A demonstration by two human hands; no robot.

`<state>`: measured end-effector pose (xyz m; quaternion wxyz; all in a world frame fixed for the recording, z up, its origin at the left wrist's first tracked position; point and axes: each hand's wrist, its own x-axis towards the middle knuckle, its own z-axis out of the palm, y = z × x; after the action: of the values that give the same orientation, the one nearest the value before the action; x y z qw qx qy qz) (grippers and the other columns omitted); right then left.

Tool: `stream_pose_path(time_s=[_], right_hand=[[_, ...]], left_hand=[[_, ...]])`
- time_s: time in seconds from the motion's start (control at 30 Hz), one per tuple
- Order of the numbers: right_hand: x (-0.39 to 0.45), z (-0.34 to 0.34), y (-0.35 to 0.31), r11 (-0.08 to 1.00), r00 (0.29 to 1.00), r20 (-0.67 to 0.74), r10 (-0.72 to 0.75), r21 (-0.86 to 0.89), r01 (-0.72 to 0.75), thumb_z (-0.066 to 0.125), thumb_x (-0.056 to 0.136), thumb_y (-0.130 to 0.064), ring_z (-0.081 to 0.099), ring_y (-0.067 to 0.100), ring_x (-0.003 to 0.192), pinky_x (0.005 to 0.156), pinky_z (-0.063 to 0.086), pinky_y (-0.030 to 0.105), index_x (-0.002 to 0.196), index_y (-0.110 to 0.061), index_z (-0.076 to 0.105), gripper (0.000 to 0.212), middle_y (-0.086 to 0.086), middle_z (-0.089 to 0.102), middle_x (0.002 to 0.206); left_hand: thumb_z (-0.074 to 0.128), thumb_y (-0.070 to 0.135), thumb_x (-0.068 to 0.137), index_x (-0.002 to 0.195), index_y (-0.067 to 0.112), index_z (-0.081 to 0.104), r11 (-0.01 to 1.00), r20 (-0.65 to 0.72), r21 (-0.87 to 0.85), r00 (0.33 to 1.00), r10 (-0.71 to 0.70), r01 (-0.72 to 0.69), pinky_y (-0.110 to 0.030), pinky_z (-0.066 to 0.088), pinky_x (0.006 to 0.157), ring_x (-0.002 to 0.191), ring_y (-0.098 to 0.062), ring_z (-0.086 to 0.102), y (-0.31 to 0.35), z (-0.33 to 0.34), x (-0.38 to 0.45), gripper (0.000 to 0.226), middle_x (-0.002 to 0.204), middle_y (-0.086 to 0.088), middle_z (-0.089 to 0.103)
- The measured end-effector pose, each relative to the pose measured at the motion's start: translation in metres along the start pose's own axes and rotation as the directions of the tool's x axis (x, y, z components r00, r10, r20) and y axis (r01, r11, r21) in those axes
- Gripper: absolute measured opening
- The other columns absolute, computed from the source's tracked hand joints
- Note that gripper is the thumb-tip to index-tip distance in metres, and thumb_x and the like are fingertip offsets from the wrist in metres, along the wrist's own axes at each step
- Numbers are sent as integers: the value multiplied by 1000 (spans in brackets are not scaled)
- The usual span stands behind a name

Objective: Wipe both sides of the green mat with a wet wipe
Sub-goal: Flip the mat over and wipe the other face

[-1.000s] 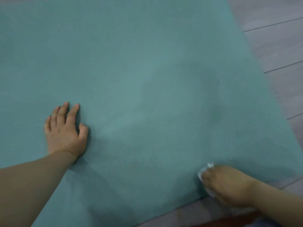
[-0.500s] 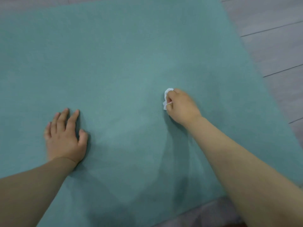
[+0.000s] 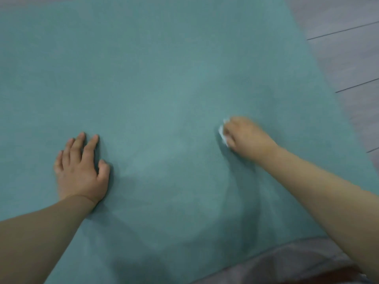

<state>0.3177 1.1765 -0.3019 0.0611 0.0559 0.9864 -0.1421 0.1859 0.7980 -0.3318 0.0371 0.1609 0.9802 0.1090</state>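
My right hand (image 3: pixel 245 136) is pinching a crumpled white wet wipe (image 3: pixel 223 134) against the flat green fabric mat (image 3: pixel 164 68), right of centre; my left hand (image 3: pixel 81 171) is pressing spread. Pushing hard, I'm risking bunching the mat.

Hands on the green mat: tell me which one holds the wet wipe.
The right hand: its curled fingers grip the white wet wipe against the green mat. The left hand lies flat on the mat, fingers spread, holding nothing.
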Motion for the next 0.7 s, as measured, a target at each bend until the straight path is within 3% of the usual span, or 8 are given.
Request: stream_pose_path(time_s=[0.07, 0.13, 0.27, 0.4, 0.47, 0.53, 0.63, 0.7], right_hand=[[66, -11, -7, 970, 969, -57, 241, -10, -242, 44, 88, -24, 58, 41, 90, 75, 44, 43, 92, 3, 62, 32, 26, 59, 98], [113, -20, -10, 933, 933, 2, 359, -28, -359, 54, 87, -13, 54, 38, 103, 83, 42, 41, 105, 1, 59, 23, 22, 55, 114], [92, -24, -3, 971, 969, 67, 236, -42, -234, 56, 85, -14, 57, 37, 97, 80, 43, 37, 97, -6, 60, 15, 19, 59, 108], [-59, -11, 2, 948, 948, 33, 318, 3, -318, 43, 76, -18, 60, 37, 70, 62, 46, 38, 71, -16, 56, 14, 16, 61, 76], [-144, -10, -2, 927, 907, 196, 373, -58, -369, 42, 73, -22, 61, 32, 65, 55, 46, 35, 65, -29, 43, 10, 5, 59, 68], [-207, -10, -9, 911, 821, 395, 412, -166, -378, 46, 68, -26, 64, 23, 70, 55, 47, 32, 64, -32, 37, 11, -1, 60, 69], [-196, -13, -10, 943, 818, 469, 332, -170, -285, 46, 67, -31, 65, 24, 68, 52, 46, 28, 68, -26, 49, 6, 0, 61, 71], [-132, -18, -6, 942, 813, 481, 329, -234, -242, 51, 78, -29, 62, 26, 88, 64, 39, 27, 78, -24, 48, 5, 4, 63, 92]], left_hand=[[35, 41, 81, 147, 21, 43, 1000, 5, 2, 1000, -3, 3, -46, 10, 119, 147, -30, 23, 0, 0, -1, 69, 157, -12, 33], [34, 42, 81, 146, 22, 43, 1000, 1, 5, 1000, -6, 6, -46, 10, 119, 147, -30, 23, -1, 1, 0, 69, 157, -11, 33], [34, 41, 80, 146, 22, 43, 1000, 4, 2, 1000, -9, 9, -46, 10, 120, 146, -31, 24, -1, 1, 0, 70, 157, -11, 33], [36, 40, 80, 145, 20, 44, 1000, 3, -6, 1000, 2, -2, -47, 12, 119, 145, -33, 25, 1, 0, 1, 69, 155, -13, 35], [37, 38, 81, 145, 20, 44, 1000, 6, -2, 1000, 0, 0, -46, 11, 119, 145, -32, 25, 0, -1, 1, 67, 156, -13, 35], [38, 38, 80, 145, 20, 43, 1000, 4, -2, 1000, -3, 3, -43, 10, 118, 145, -31, 24, 1, 0, -1, 67, 156, -13, 34], [37, 39, 80, 145, 20, 44, 1000, -2, -7, 1000, -3, 3, -39, 7, 117, 145, -32, 24, 1, -2, 1, 68, 155, -13, 35], [36, 40, 80, 145, 20, 44, 1000, 2, -4, 1000, -6, 6, -37, 5, 118, 145, -32, 24, 0, -1, 1, 68, 155, -13, 35]])
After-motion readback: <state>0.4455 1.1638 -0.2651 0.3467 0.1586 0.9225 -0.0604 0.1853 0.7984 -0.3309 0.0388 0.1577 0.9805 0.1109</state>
